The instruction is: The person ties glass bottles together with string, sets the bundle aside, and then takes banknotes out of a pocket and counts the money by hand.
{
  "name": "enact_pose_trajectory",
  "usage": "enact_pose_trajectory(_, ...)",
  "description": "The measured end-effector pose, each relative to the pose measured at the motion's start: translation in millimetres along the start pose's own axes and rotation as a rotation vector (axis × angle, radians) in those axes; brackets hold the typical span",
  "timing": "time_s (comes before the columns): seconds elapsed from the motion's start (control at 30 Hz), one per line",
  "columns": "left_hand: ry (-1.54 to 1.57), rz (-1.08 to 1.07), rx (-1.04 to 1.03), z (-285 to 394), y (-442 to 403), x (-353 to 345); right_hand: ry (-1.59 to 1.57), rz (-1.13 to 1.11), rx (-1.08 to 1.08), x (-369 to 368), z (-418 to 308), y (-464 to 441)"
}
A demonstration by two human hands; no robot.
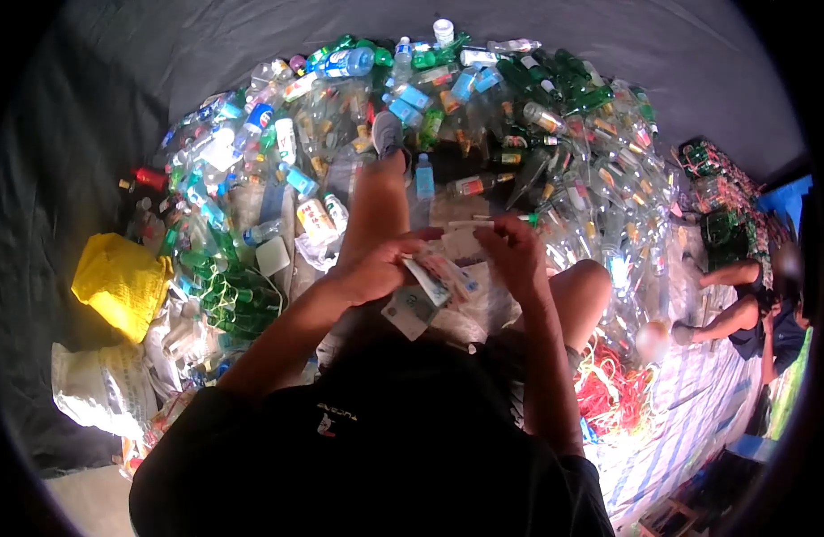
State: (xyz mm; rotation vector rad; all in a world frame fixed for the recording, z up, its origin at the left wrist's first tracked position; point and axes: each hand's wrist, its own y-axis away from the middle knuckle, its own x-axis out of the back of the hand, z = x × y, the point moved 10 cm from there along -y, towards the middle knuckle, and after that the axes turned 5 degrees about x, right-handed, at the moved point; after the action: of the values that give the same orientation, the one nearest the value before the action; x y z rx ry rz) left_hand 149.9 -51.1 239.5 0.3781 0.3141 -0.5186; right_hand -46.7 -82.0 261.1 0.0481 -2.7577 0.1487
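My left hand (382, 268) is closed on several flat pieces of printed paper that look like banknotes (432, 279). They fan out above my lap, and one greenish piece (412, 311) hangs lowest. To the right, my right hand (516, 251) pinches the edge of a pale piece of paper (464, 244) at the top of the bunch. The two hands are a short distance apart, with the papers between them. Fine print on the papers is too small to read.
A large heap of plastic bottles (340, 98) curves around my legs. A yellow bag (121, 282) and a white sack (103, 385) lie left. Red string (613, 389) is beside my right knee. Another person (752, 318) sits at the far right.
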Motion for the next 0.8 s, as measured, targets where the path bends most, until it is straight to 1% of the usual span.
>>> enact_pose_trajectory(0.07, -0.402, -0.165, -0.111, 7, -12, -31, -0.132, -0.015, -0.073, -4, 3, 6)
enact_pose_trajectory(0.1, -0.338, -0.160, -0.080, 0, -19, -34, -0.079, -0.052, -0.016, -7, -4, 7)
enact_pose_trajectory(0.13, -0.338, -0.174, -0.079, -4, -24, -35, -0.076, -0.039, -0.020, -4, -6, 10)
enact_pose_trajectory(0.2, -0.442, -0.135, -0.094, -7, -34, -37, -0.278, 0.043, -0.106, 3, -7, 18)
enact_pose_trajectory(0.23, -0.371, -0.138, -0.112, -5, -33, -39, -0.501, 0.121, -0.111, 5, 13, 19)
enact_pose_trajectory(0.27, -0.367, -0.150, -0.114, -5, -33, -42, -0.493, 0.130, -0.112, 10, 18, 19)
enact_pose_trajectory(0.33, -0.167, -0.154, 0.017, -14, -32, -44, -0.720, 0.283, -0.220, 20, 33, 27)
enact_pose_trajectory(0.4, -0.132, -0.185, 0.015, -25, -35, -48, -0.721, 0.258, -0.218, 13, 49, 29)
enact_pose_trajectory(0.43, -0.108, -0.171, 0.040, -32, -38, -49, -0.418, 0.155, -0.027, 12, 30, 26)
enact_pose_trajectory(0.5, -0.087, -0.155, 0.064, -39, -43, -48, -0.892, 0.069, -0.215, -12, 36, 32)
enact_pose_trajectory(0.57, -0.234, -0.051, -0.031, -34, -47, -40, -0.901, 0.099, -0.229, -13, 31, 31)
enact_pose_trajectory(0.6, -0.234, -0.051, -0.029, -31, -47, -44, -0.908, 0.130, -0.244, -12, 33, 33)
enact_pose_trajectory(0.67, -0.263, -0.063, -0.110, -15, -44, -52, -0.972, 0.111, -0.261, -15, 34, 35)
enact_pose_trajectory(0.7, -0.264, -0.061, -0.109, -17, -46, -50, -1.036, 0.092, -0.275, -17, 34, 35)
enact_pose_trajectory(0.77, -0.233, -0.083, 0.048, -37, -56, -47, -1.014, 0.083, -0.267, -16, 38, 36)
enact_pose_trajectory(0.8, -0.234, -0.084, 0.048, -33, -56, -49, -0.989, 0.075, -0.259, -15, 38, 37)
